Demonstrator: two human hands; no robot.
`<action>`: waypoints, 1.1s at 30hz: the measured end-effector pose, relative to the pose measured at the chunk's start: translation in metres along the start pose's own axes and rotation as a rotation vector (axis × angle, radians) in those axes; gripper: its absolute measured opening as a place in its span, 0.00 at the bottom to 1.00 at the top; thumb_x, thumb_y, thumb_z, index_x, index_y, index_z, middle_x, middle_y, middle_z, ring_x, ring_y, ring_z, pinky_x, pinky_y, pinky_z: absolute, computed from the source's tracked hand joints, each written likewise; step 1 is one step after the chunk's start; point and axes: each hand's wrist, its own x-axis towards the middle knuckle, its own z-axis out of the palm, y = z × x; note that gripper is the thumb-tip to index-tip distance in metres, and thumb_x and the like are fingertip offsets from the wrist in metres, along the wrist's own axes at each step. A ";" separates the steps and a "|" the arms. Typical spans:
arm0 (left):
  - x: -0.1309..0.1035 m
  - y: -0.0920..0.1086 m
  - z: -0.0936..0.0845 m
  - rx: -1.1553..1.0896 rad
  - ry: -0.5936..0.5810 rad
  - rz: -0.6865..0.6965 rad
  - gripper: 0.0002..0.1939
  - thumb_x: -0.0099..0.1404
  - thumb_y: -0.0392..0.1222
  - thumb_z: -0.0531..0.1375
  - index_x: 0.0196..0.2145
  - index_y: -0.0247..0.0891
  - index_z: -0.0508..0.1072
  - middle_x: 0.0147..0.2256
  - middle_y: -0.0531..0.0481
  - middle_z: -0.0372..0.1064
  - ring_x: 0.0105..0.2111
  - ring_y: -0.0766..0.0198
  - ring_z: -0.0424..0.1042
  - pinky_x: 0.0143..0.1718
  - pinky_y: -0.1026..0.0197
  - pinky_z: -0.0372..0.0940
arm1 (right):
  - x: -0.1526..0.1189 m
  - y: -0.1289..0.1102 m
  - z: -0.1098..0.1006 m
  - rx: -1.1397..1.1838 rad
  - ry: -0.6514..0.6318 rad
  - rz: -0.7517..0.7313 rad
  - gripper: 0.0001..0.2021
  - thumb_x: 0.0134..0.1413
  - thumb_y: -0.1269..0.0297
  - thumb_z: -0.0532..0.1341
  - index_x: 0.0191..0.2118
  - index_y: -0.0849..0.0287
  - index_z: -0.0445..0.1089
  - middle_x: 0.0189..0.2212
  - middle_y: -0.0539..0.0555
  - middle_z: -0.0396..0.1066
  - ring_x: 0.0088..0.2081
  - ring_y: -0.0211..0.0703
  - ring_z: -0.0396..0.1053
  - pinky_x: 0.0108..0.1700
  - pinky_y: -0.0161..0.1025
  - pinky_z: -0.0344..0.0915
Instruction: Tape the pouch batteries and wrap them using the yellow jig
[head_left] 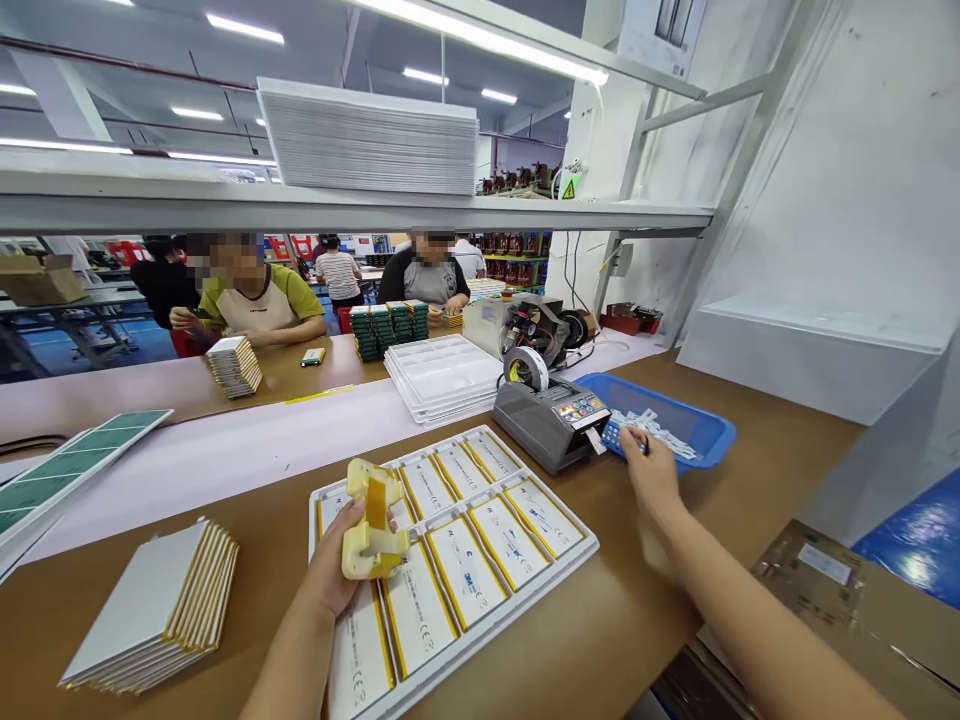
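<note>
My left hand (337, 565) is wrapped round a pale yellow plastic jig (361, 560) with an amber patch in its middle. The jig is held above the left part of a white tray (517, 590) of flat white battery packs (469, 570) with yellow edges. My right hand (654, 475) is pinched closed, close to the front of a grey tape dispenser (544, 420). A short white strip of tape (595, 440) sticks out of the dispenser, just left of my fingers. Something small and dark shows at the fingertips, too small to name.
A blue basket (716, 440) of white strips stands behind my right hand. Stacked battery packs (150, 600) are at the left, with a white tray of green sheets (82, 460) beyond. White trays (442, 375) are piled behind the dispenser. Two people sit across the bench under a shelf (525, 212).
</note>
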 end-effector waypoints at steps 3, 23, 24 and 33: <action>0.000 0.000 -0.001 0.001 0.006 0.002 0.20 0.52 0.44 0.59 0.41 0.33 0.64 0.28 0.43 0.69 0.28 0.56 0.70 0.30 0.52 0.66 | -0.022 0.003 0.009 0.386 -0.077 0.511 0.17 0.39 0.48 0.58 0.26 0.59 0.65 0.16 0.46 0.56 0.16 0.31 0.48 0.17 0.33 0.51; 0.004 -0.006 -0.017 -0.345 -0.078 0.031 0.14 0.57 0.44 0.53 0.38 0.32 0.67 0.28 0.44 0.69 0.28 0.60 0.69 0.30 0.56 0.66 | -0.150 -0.154 0.099 -0.325 -1.502 -0.878 0.12 0.42 0.57 0.61 0.34 0.57 0.66 0.39 0.53 0.62 0.34 0.40 0.62 0.31 0.35 0.57; 0.004 -0.005 -0.018 -0.368 -0.073 0.044 0.14 0.57 0.43 0.53 0.38 0.32 0.67 0.29 0.44 0.69 0.28 0.60 0.69 0.30 0.56 0.65 | -0.154 -0.155 0.106 -0.379 -1.534 -0.907 0.14 0.40 0.55 0.61 0.34 0.57 0.66 0.39 0.53 0.62 0.33 0.41 0.63 0.29 0.35 0.56; 0.003 -0.003 -0.016 -0.446 -0.046 0.091 0.14 0.56 0.42 0.53 0.39 0.34 0.68 0.28 0.45 0.69 0.30 0.58 0.69 0.30 0.55 0.65 | -0.159 -0.133 0.138 -0.290 -1.352 -0.613 0.20 0.27 0.59 0.68 0.33 0.57 0.66 0.31 0.50 0.64 0.27 0.39 0.61 0.24 0.34 0.53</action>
